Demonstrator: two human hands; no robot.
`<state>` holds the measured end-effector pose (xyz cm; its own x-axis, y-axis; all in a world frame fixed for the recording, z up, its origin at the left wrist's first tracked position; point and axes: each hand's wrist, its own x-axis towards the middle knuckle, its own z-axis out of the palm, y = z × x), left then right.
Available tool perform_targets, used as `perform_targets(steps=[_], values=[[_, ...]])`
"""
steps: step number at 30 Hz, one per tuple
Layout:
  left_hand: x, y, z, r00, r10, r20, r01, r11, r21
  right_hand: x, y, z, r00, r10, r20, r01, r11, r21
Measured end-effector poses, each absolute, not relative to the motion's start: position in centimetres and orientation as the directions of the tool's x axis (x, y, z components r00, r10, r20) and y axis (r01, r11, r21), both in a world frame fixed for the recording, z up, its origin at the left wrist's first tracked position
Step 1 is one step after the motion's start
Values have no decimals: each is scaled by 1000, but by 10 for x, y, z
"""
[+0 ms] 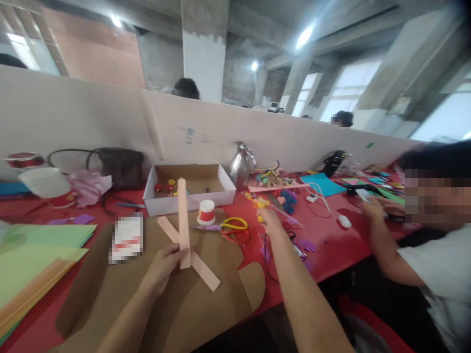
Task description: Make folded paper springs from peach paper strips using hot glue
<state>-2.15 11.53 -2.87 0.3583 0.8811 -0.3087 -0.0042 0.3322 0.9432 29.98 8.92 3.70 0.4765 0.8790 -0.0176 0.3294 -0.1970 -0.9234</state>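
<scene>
Left hand: the left hand (164,264) grips two flat, pale peach card strips where they cross, its fingers pinching the edge of the upright strip (183,211) with the diagonal strip (206,272) slanting behind it.
Peach strips: held over the large brown cardboard sheet (184,314), which lies on the red-covered surface (342,250).
Right hand: the right hand (271,223) is stretched out at a small bright-yellow craft piece (262,202); its fingers are curled there, but whether they grip it I cannot tell.
Crossing point: with only one hand pinching, the strips could swivel out of angle if that hold loosens.
Black cord: the thin black cord (270,274) runs beside the right forearm and might snag it, dragging small pieces.
Scissors: the metal scissors with yellow and red handles (235,224) lie near the strips; a careless sweep could meet the blades.
White box: the shallow white cardboard box (191,202) contains a few small yellow and red bits.
Paper cup: the small white-and-red paper cup (206,215) seems mouth-down; anything under it is hidden.
Steel jug: the shiny steel jug (239,170) stands beside the box, contents unseen.
</scene>
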Motion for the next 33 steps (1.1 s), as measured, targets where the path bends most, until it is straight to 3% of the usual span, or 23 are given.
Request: perform_targets(steps=[4,7,10,16,20,24,33], values=[[-22,111,-28,360,881,-309,-2,332,943,276,62,40,411,911,-21,134,-83,-988],[-21,105,-22,365,875,-318,-52,360,932,260,29,40,322,947,-8,-143,40,-989],[-13,97,-15,422,845,-330,-92,402,911,253,2,39,280,959,-49,-135,-11,-991],[13,84,-5,215,925,-314,40,313,949,250,-16,34,241,965,-103,-61,-91,-994],[10,81,-5,172,954,-247,161,220,962,250,-13,27,196,964,-178,-205,-137,-969],[-5,85,-16,173,979,-108,366,38,930,250,-4,21,109,982,-153,-332,-109,-937],[-18,85,-31,184,982,-34,378,-39,925,251,13,16,104,989,-109,-370,-63,-927]])
